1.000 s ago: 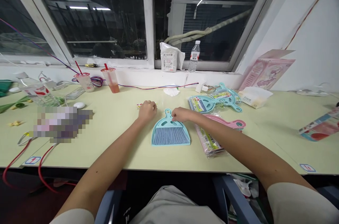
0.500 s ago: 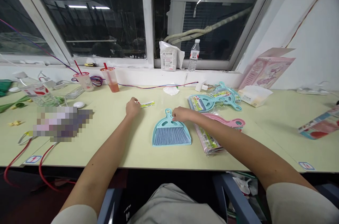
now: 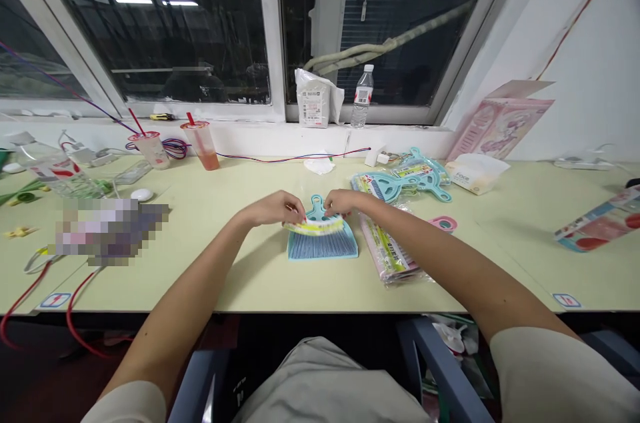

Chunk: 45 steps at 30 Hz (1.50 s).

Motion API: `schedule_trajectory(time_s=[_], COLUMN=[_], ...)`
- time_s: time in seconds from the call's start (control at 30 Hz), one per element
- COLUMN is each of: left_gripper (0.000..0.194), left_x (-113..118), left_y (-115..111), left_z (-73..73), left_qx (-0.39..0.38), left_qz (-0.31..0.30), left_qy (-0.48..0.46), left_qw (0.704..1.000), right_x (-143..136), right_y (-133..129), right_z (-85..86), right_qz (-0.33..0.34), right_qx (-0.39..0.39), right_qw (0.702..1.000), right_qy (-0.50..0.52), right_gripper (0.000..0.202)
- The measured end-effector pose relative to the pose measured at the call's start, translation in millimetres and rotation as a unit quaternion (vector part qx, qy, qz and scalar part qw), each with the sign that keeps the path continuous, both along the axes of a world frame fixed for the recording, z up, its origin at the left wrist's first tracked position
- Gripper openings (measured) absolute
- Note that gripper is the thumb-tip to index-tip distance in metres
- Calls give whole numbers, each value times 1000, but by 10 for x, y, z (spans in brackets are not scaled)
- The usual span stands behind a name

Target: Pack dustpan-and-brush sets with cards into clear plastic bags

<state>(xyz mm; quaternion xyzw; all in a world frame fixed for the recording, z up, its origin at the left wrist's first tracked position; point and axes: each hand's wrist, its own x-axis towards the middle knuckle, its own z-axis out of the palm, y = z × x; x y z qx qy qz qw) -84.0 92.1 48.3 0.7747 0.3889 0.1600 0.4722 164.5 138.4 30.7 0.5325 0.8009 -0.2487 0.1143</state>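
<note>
A light-blue dustpan lies flat on the table in front of me, with a grey-bristled hand brush set in it. My left hand is closed in a pinch on one end of a yellow-and-white label strip. The strip is slightly blurred and stretches across the brush just above the bristles. At the dustpan's upper right, my right hand has its fingers curled against the blue plastic beside the handle. Whether those fingers also touch the strip is hard to see.
Right of the dustpan lie pink packaged sets and blue packaged sets. Further right are a tissue pack and a pink box. Two drink cups and a large bottle stand on the left.
My left hand has brought the label strip from the table on the left over to the brush. My right hand stays at the dustpan. The view has shifted slightly.
</note>
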Motion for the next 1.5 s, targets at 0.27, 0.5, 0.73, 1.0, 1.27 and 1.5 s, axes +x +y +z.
schedule_trajectory(time_s=[0.27,0.5,0.73,1.0,1.27,1.5], left_gripper=[19,13,17,26,27,30], left_x=[256,309,274,313,319,288], left_y=[-88,-197,-183,-256,-273,-277], left_z=[-281,-203,-213,-200,-169,-104], left_qx=[76,133,190,194,204,200], left_qz=[33,68,45,28,23,19], left_qy=[90,161,203,237,252,246], left_qw=[993,975,960,952,946,948], right_x=[5,21,22,9,2,-4], right_y=[20,6,10,-14,-29,-45], right_z=[-5,-5,-27,-5,5,26], right_qz=[17,20,25,24,24,22], right_qx=[14,17,25,31,36,35], right_qw=[1000,1000,999,999,999,999], right_qy=[-5,-8,-14,-20,-27,-25], right_gripper=[25,28,23,22,23,22])
